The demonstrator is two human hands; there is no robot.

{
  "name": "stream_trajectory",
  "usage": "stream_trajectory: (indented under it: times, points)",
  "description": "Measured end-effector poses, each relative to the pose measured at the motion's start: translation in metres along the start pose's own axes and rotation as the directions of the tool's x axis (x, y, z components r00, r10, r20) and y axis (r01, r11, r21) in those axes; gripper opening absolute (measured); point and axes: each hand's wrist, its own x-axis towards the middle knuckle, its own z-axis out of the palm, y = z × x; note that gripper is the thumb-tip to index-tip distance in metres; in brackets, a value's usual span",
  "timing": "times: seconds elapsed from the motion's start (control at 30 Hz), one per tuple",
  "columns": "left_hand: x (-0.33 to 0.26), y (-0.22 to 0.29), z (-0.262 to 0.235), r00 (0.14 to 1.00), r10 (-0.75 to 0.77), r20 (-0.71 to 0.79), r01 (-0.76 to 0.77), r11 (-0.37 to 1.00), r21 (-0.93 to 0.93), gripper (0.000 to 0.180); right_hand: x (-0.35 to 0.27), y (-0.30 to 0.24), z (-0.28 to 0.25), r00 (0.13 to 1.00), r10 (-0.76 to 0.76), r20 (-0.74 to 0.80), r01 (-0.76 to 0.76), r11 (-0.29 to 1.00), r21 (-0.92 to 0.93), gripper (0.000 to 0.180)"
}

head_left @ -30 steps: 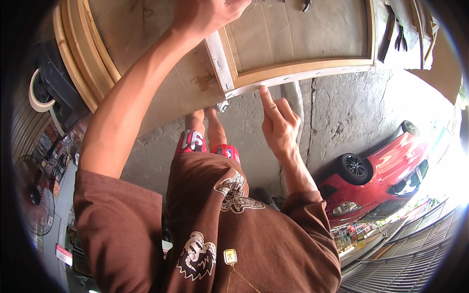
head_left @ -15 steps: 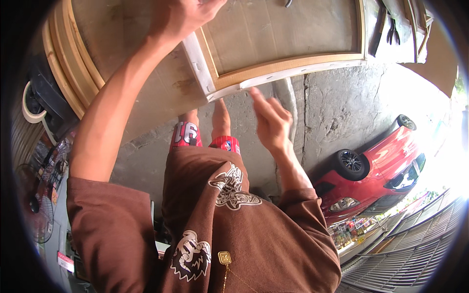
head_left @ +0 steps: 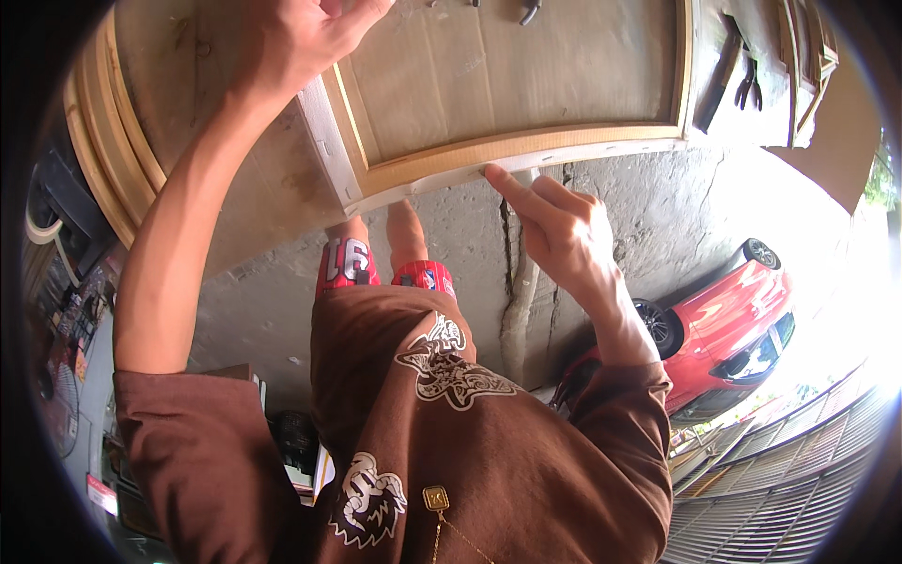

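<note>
A wooden stretcher frame [head_left: 526,143] lies face down on the worktable, with white canvas [head_left: 413,191] folded over its near edge and side and fastened with staples. My right hand [head_left: 564,226] is at the near edge; its index finger is stretched out with the tip on the canvas strip, and the other fingers are curled. Nothing shows in that hand. My left hand [head_left: 305,38] is above the frame's left side, cut off by the top of the picture. Its visible fingers are curled, and whatever they may hold is out of sight.
Pliers [head_left: 749,86] and a dark long-handled tool [head_left: 722,70] lie right of the frame. More wooden frames [head_left: 117,141] stack at the left, near a tape roll [head_left: 44,230]. Cracked concrete floor [head_left: 460,244] lies below; a red car [head_left: 723,329] stands at the right.
The view has shifted, so the frame appears farther left. My right index finger has come onto the canvas strip, whose raised fold now looks flatter. My left hand stays above the frame's left side.
</note>
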Motion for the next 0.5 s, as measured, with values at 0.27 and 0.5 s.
stream_trajectory:
  times: [0.27,0.5]
  points:
    - [0.003,0.007,-0.002,0.999,-0.034,0.013,0.034,0.999,-0.031,0.023,0.006,-0.030,-0.012,0.976,0.070,0.208,0.004,0.943,-0.334,0.059]
    - [0.006,0.001,-0.012,1.000,0.000,0.024,-0.001,1.000,0.024,0.024,-0.006,0.014,0.064,0.920,-0.157,-0.360,0.187,0.981,0.050,0.073]
